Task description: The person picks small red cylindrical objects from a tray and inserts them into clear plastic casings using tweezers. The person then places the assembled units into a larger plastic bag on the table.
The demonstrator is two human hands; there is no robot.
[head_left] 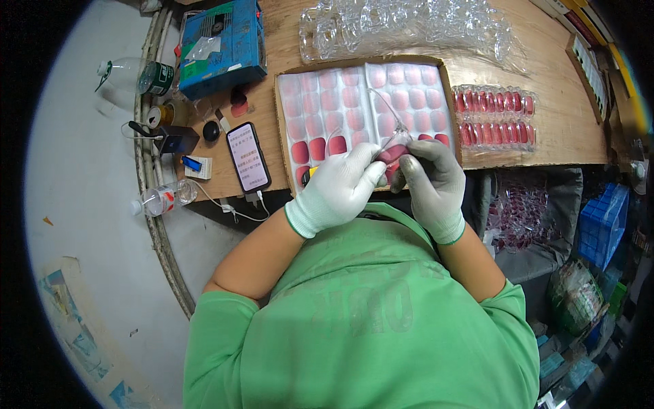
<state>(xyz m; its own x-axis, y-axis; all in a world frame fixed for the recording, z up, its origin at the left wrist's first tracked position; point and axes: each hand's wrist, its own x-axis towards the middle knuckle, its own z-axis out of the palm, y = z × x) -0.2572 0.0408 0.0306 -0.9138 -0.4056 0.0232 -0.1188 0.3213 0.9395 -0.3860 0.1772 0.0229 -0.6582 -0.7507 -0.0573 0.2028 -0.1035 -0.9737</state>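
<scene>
Both my hands wear white gloves and meet over the near edge of a shallow cardboard box (278, 109). Between them is a pair of clear-framed glasses (394, 151) with a reddish lens, a thin clear arm sticking up from it. My left hand (340, 187) is closed on one side of the frame. My right hand (436, 180) pinches the other side with thumb and fingers. Rows of red tinted lenses (317, 148) lie in the box, the far ones under a whitish translucent sheet (351, 102). My hands hide some near lenses.
Clear frames (409, 31) are heaped at the back. Two rows of red-lensed glasses (496, 117) stand right of the box. Left are a lit phone (248, 157) on a cable, a blue case (225, 48) and plastic bottles (163, 199). A grey bin (521, 211) of glasses sits lower right.
</scene>
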